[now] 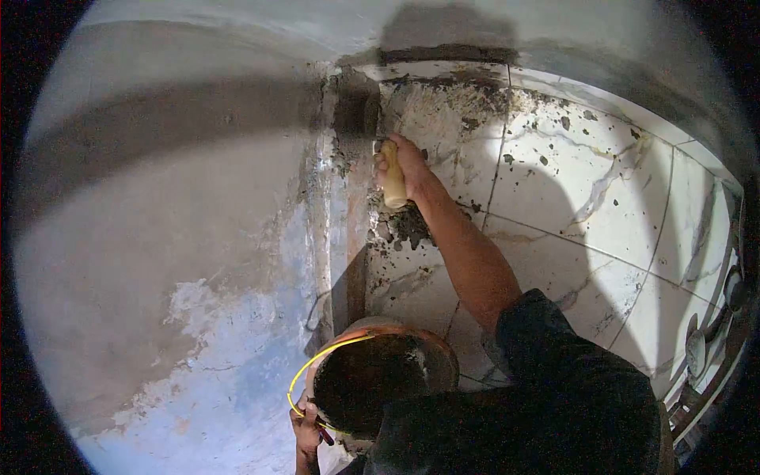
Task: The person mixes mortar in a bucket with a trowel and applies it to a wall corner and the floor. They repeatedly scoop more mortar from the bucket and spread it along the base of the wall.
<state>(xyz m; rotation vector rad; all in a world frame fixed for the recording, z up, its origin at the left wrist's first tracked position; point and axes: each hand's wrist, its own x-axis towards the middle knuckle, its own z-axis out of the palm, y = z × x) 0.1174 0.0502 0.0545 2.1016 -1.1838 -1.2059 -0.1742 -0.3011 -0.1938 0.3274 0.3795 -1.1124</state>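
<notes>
My right hand [409, 164] is closed round the pale wooden handle of a trowel [393, 180], close to the corner where the wall meets the tiled surface. The trowel's blade is hard to tell from the dark mortar patch [356, 107] around it. Below, a bucket [451, 360] holds dark wet mortar [368, 384] and has a thin yellow handle [297, 376]. At the bucket's left side, my left hand [305, 427] has its fingers curled on that yellow handle near the rim. My dark sleeve covers part of the bucket.
Marbled white tiles [554, 190] with mortar crumbs spread to the right. On the left stands a wall [158, 277], grey plaster above and worn blue paint below. A rough strip [356, 269] runs along the corner. Several metal objects [697, 348] sit at the far right edge.
</notes>
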